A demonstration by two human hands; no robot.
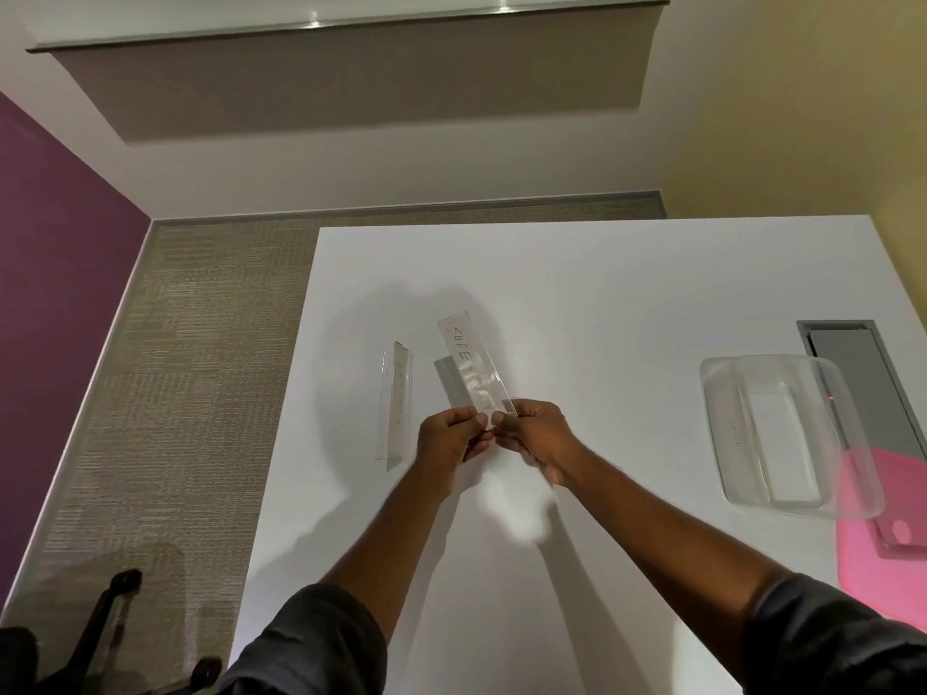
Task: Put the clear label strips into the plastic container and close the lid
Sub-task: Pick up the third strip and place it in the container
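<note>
A clear label strip (469, 366) with faint lettering is held up above the white table (602, 293), tilted away from me. My left hand (449, 436) and my right hand (534, 433) both pinch its near end. A second clear label strip (396, 401) lies on the table just left of my hands. The clear plastic container (782, 433) stands open at the right, with a strip lying inside it. Its pink lid (883, 534) lies partly under the container's near right corner.
A grey recessed cable hatch (863, 378) is set into the table behind the container. The table's left edge drops to carpet, where a black office chair base (115, 624) stands. A purple wall is at the far left.
</note>
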